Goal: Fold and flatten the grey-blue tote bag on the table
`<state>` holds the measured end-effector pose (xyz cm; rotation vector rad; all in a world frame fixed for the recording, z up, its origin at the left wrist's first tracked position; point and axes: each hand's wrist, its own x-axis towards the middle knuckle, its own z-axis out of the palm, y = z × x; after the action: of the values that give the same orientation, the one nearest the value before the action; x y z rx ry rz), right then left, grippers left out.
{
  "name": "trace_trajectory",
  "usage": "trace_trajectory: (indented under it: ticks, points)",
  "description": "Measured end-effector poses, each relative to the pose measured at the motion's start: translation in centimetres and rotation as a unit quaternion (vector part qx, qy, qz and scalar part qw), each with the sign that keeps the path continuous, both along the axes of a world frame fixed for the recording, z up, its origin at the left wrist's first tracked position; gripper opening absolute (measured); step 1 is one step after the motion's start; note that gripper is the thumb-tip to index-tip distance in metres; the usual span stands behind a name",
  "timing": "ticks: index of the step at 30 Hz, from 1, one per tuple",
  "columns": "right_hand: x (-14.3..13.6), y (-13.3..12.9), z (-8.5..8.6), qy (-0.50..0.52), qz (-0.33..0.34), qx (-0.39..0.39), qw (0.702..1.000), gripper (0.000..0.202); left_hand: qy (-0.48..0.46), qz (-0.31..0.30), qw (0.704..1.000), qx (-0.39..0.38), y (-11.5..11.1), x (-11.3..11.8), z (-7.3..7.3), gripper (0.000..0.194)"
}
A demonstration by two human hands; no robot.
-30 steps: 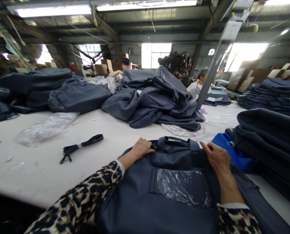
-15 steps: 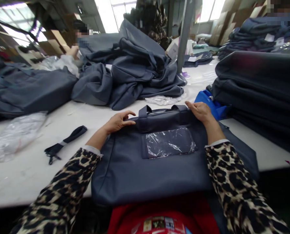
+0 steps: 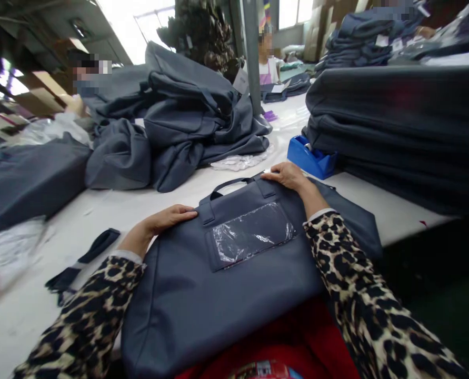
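A dark blue-grey travel bag (image 3: 234, 295) leans across the table's front edge, tilted down to the left, with a clear plastic window pocket (image 3: 253, 231) on its front. My left hand (image 3: 169, 218) grips its upper edge left of the handles, fingers together along the rim. Over by the right end of the handle (image 3: 228, 184), my right hand (image 3: 291, 178) is closed on the same top edge. The thumbs are partly hidden. On the table beside my left forearm lies a bundled dark strap (image 3: 100, 245), partly covered by the sleeve.
A blue tape dispenser (image 3: 311, 158) stands beside a tall stack of folded bags (image 3: 392, 121) on the right. Loose bags (image 3: 187, 121) are heaped behind, near a metal post (image 3: 250, 58). Clear plastic (image 3: 9, 258) lies at left. Other people are at the back.
The view has swung right, so the surroundings shift left. The bag now slopes down to the left. My left hand's fingers have closed from an open pinch onto its top edge.
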<state>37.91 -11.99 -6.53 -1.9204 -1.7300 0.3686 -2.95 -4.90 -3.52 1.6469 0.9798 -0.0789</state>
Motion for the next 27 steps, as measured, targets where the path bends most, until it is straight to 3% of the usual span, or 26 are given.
trace_trajectory:
  ticks: [4, 7, 12, 18, 23, 27]
  points:
    - [-0.4, 0.2, -1.0, -0.040, -0.005, -0.041, 0.998, 0.064, 0.072, -0.053, 0.982, 0.165, 0.2, 0.8, -1.4, 0.060]
    - [-0.8, 0.7, -1.8, -0.086, -0.009, -0.067, 0.994, 0.061, 0.104, -0.042, 0.955, 0.274, 0.1, 1.3, -2.9, 0.058]
    - [-1.8, 1.0, -2.6, -0.161, -0.033, -0.080, 0.983, 0.056, 0.141, -0.023, 0.919, 0.367, -0.5, 1.3, -4.7, 0.044]
    - [-3.9, -0.5, -1.5, -0.240, -0.053, -0.035, 0.969, 0.053, 0.165, -0.019, 0.898, 0.408, -1.3, 0.6, -5.8, 0.046]
    - [-7.7, -3.7, -2.4, -0.242, 0.056, -0.056, 0.967, 0.059, 0.155, -0.020, 0.897, 0.414, -1.2, 0.6, -5.1, 0.046]
    - [-10.0, -6.5, -4.2, -0.262, 0.049, -0.091, 0.960, 0.067, 0.129, -0.031, 0.899, 0.417, -2.4, 0.4, -2.6, 0.037]
